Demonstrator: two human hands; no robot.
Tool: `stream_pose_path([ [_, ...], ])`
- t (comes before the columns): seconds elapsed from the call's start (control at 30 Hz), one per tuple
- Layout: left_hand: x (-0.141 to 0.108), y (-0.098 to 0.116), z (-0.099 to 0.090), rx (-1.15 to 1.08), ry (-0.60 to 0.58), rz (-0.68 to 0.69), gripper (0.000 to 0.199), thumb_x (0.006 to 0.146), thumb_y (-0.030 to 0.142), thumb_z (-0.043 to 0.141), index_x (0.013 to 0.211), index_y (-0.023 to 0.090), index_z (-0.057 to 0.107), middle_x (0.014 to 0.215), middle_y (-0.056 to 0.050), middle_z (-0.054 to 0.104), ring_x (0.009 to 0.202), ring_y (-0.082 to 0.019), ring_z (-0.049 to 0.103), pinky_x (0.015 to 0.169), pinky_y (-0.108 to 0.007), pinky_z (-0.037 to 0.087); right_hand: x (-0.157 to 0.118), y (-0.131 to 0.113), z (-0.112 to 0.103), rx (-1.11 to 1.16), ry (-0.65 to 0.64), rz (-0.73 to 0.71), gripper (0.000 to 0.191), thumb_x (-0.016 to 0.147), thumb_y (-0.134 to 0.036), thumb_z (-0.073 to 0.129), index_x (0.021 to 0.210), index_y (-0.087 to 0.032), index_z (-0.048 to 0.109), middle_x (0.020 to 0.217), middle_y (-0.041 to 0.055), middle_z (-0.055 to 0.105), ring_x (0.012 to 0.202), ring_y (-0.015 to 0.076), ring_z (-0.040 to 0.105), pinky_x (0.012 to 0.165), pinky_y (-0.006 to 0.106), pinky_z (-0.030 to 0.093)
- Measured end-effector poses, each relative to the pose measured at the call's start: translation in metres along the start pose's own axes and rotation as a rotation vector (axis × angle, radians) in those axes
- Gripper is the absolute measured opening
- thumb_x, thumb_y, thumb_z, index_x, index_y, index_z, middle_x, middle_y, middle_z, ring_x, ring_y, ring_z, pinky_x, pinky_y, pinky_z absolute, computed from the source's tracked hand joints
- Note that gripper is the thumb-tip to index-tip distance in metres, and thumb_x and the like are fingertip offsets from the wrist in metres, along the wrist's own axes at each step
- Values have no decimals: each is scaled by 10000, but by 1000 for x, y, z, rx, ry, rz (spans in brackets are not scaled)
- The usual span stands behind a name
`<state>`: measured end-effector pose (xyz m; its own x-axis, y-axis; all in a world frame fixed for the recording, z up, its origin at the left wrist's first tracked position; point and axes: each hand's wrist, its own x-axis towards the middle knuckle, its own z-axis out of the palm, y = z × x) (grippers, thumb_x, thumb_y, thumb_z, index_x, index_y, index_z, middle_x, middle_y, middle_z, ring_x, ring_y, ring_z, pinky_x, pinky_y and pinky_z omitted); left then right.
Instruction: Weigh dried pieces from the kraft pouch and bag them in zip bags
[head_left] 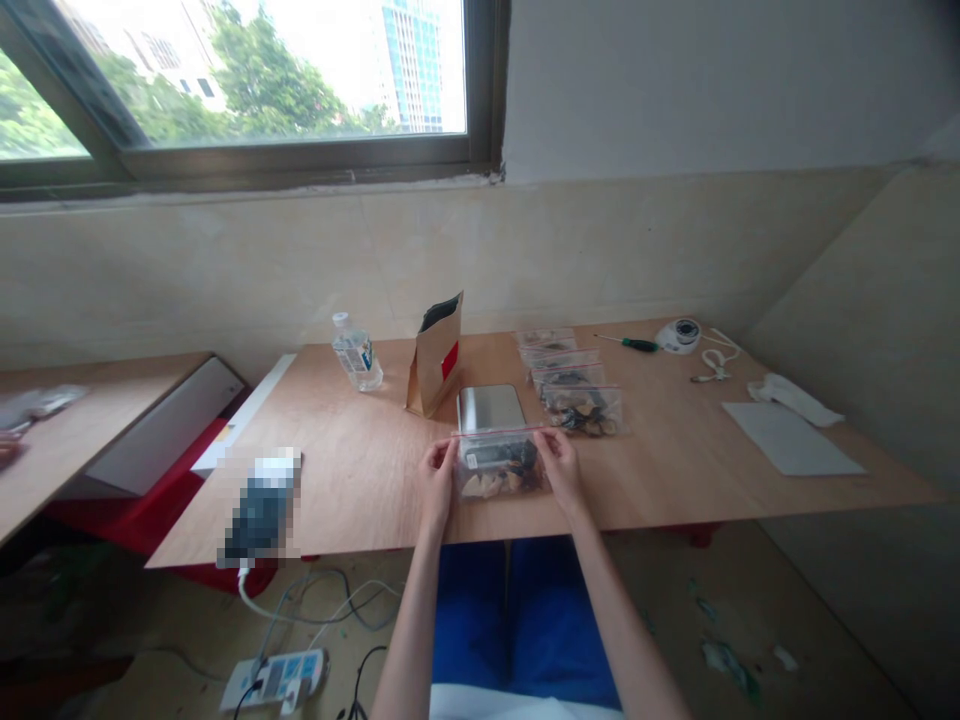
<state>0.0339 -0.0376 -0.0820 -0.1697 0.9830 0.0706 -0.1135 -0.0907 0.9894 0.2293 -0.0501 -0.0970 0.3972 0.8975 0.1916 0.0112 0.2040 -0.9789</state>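
Observation:
Between my two hands is a clear zip bag (501,482) with brown and dark dried pieces in its lower part. My left hand (439,478) pinches its upper left corner, and my right hand (559,465) pinches the upper right corner. Just behind the bag lies a flat scale with a metal plate (492,405); the bag covers its front part. To the right, several filled zip bags (581,408) lie in an overlapping row. An open brown paper pouch (436,360) with a red label stands behind the scale, to the left.
A clear plastic bottle (358,355) stands at the back left, and a pixelated phone-like device (262,508) with a cable lies front left. Back right are a green screwdriver (639,345), a white dome camera (679,336) and white sheets (793,440). A power strip (277,678) is on the floor.

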Motion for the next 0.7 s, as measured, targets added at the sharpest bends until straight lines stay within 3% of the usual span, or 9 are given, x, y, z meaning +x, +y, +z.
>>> stream_pose_path([
  [0.13,1,-3,-1,6,-55,-29,275,736,405,638,807,142,678,769,-43,666,726,-140,584,674,-236,430,-1,0,0,-3,-15,17,283,772,-450,603,856,-180,612,807,34,646,760,176,591,696,272,449],
  [0.7,-3,-3,-1,-62,-2,-48,219,718,371,650,773,159,646,727,-15,643,701,-122,587,677,-225,441,-3,-3,3,-49,23,-19,273,746,-435,629,811,-171,647,749,31,651,703,166,585,665,279,456],
])
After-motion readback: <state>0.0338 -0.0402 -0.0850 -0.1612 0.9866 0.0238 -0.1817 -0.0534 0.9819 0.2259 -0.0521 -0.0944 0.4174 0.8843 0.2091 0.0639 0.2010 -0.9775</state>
